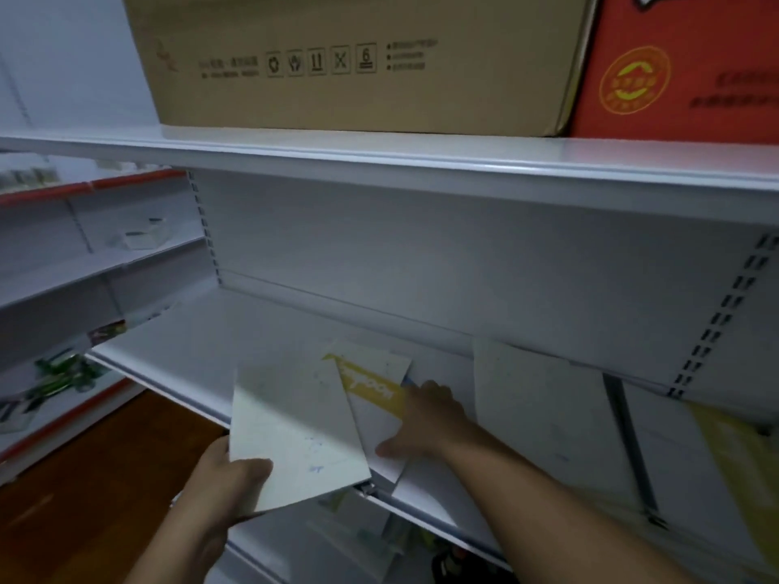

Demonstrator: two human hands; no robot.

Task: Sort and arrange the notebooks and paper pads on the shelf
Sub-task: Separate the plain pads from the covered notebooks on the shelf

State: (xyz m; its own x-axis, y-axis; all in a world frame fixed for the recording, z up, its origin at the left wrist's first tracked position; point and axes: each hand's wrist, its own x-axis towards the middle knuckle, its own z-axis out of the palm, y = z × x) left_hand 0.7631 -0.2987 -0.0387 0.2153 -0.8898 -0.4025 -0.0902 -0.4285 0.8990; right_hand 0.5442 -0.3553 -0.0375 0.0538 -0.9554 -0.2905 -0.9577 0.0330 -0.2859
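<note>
White shelf (177,343) boards run under a brown carton (358,56) and a red box (683,65). At the shelf's front edge the left hand (227,474) grips a pale notebook (295,427) by its near corner, thumb on top. Just beside it, the right hand (425,423) rests with spread fingers on a yellow-banded notebook (373,394). Farther right lie white pads (539,410) and a yellow pad (737,465).

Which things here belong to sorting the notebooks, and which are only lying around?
Job: pale notebook gripped by the left hand; yellow-banded notebook under the right hand; white pads at the right; the shelf.
Lying about: brown cardboard box and red box on the upper shelf.
</note>
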